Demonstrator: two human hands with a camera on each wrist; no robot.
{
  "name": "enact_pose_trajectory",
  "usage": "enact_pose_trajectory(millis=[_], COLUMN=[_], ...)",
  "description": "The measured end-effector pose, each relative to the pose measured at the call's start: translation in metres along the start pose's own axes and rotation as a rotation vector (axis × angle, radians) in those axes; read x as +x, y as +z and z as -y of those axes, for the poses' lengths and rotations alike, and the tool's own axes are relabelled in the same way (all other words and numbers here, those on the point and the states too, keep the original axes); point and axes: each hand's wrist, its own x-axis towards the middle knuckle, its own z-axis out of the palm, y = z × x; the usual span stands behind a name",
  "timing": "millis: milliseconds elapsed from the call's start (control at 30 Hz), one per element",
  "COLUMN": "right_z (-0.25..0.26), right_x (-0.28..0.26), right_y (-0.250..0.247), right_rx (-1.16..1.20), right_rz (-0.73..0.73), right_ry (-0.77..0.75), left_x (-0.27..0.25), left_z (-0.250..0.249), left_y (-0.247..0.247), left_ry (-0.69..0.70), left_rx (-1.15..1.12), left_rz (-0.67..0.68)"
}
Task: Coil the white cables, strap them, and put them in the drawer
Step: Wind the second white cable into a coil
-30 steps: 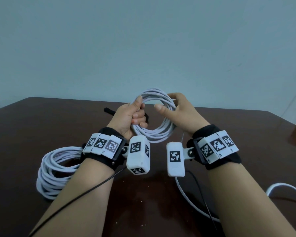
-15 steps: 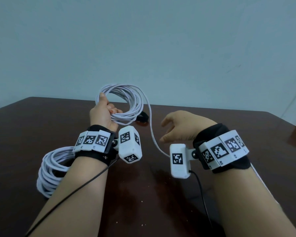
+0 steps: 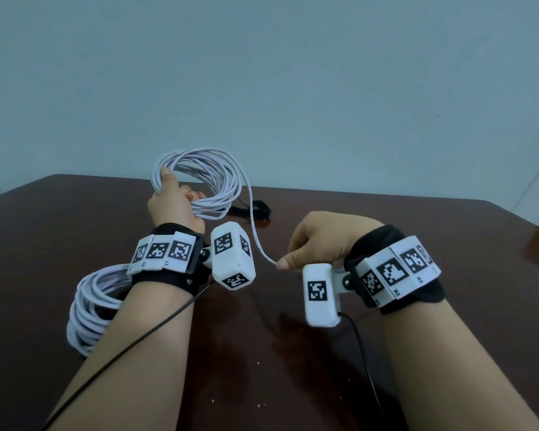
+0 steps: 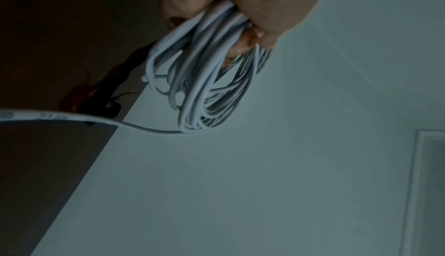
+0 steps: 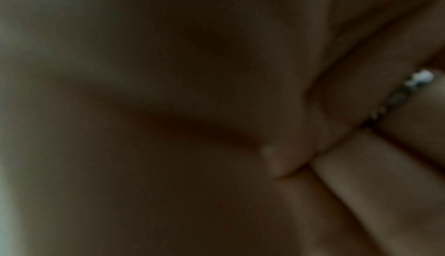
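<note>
The left hand [image 3: 175, 206] grips a white cable coil [image 3: 206, 181] raised over the table's [image 3: 324, 368] far left. The right hand [image 3: 321, 241] apparently pinches its loose strand [image 3: 255, 241], the wrist view being blurred.

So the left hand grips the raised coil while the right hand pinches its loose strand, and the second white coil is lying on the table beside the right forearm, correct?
Not quite. The left hand does grip the raised coil, and the right hand pinches the loose strand, but the second coil lies on the table beside the left forearm, as the head view shows.
</note>
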Motion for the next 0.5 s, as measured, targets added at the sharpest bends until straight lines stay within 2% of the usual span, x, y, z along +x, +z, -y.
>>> enact_pose_trajectory(millis=[100, 200, 267, 367, 500], right_z=[0.011, 0.015, 0.013, 0.011, 0.016], right_x=[0.001, 0.005, 0.007, 0.009, 0.001], right_y=[0.006, 0.012, 0.011, 0.004, -0.004], right_rx=[-0.014, -0.021, 0.014, -0.025, -0.064], right_rz=[0.057, 0.033, -0.053, -0.269, -0.461], right_ry=[-0.040, -0.061, -0.057, -0.051, -0.126], left_x=[0.000, 0.000, 0.001, 0.002, -0.002], left_z=[0.002, 0.002, 0.002, 0.003, 0.005], left_y=[0.001, 0.001, 0.000, 0.000, 0.003], left_ry=[0.009, 0.008, 0.023, 0.056, 0.129], left_rx=[0.025, 0.045, 0.075, 0.149, 0.279], left_rz=[-0.004, 0.006, 0.012, 0.027, 0.051])
